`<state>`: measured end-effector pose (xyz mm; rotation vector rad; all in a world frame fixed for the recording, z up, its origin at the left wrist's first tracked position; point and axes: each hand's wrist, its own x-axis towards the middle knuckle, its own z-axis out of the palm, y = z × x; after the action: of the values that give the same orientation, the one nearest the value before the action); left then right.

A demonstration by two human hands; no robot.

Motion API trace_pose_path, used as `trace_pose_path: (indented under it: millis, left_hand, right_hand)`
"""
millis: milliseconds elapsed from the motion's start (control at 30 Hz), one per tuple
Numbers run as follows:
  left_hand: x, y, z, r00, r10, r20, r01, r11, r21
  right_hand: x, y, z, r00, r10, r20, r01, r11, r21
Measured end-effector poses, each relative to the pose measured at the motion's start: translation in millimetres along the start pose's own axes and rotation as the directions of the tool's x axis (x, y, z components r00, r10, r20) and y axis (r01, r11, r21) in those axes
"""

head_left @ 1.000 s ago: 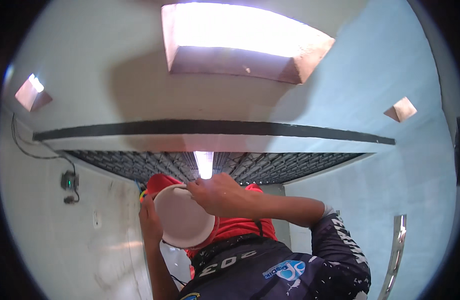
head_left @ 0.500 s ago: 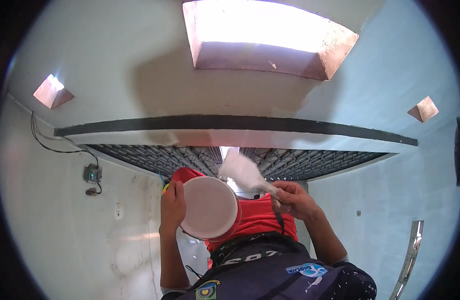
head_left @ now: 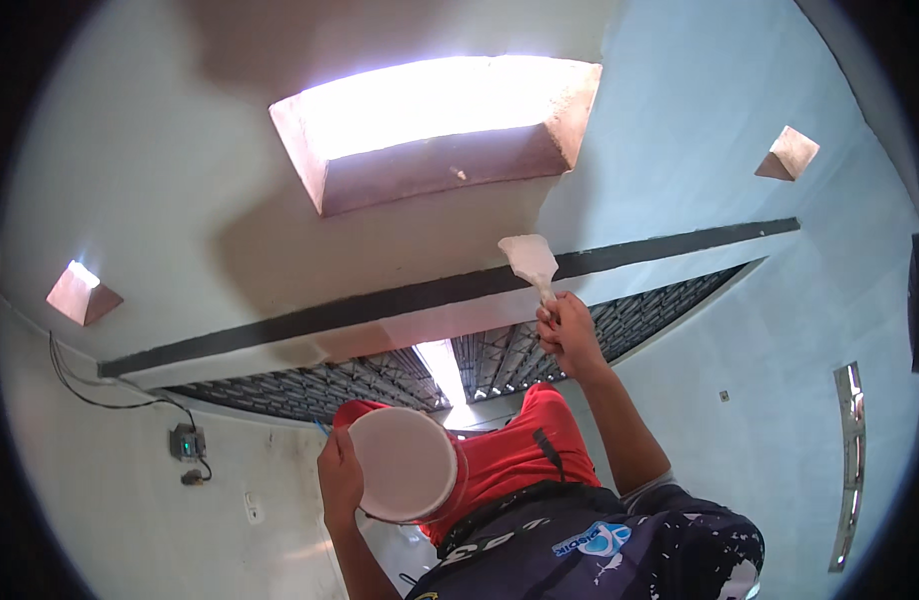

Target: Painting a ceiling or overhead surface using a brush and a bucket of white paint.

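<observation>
My left hand (head_left: 341,470) grips the side of a round bucket (head_left: 405,463) with white liquid in it, held against my red trousers (head_left: 520,440). My right hand (head_left: 570,335) is closed on the handle of a wide flat brush (head_left: 528,260) coated in white. The brush is raised to the right of and above the bucket, and its head shows in front of the wall's long dark band (head_left: 420,292). From here I cannot tell whether it touches that surface.
A bright recessed opening (head_left: 435,100) sits above the band, with small recesses (head_left: 788,152) either side. Below are dark latticework (head_left: 630,315) and a light strip (head_left: 440,370). A grey cabled box (head_left: 188,443) is on the left wall, a curved metal strip (head_left: 850,465) at right.
My right hand has moved from over the bucket up and to the right, bringing the brush into sight and raising it. My left hand still holds the bucket. The view has tilted.
</observation>
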<state>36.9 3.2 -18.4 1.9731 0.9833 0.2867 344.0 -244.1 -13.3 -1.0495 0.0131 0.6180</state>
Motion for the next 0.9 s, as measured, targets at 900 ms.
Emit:
trace_pose_path:
  millis: [900]
  left_hand:
    - [-2.5, 3.3, 0.7, 0.998, -0.064, -0.012, 0.063, 0.998, -0.004]
  right_hand:
    - [33.3, -16.8, 13.1, 0.967, -0.118, -0.225, 0.062, 0.969, -0.238]
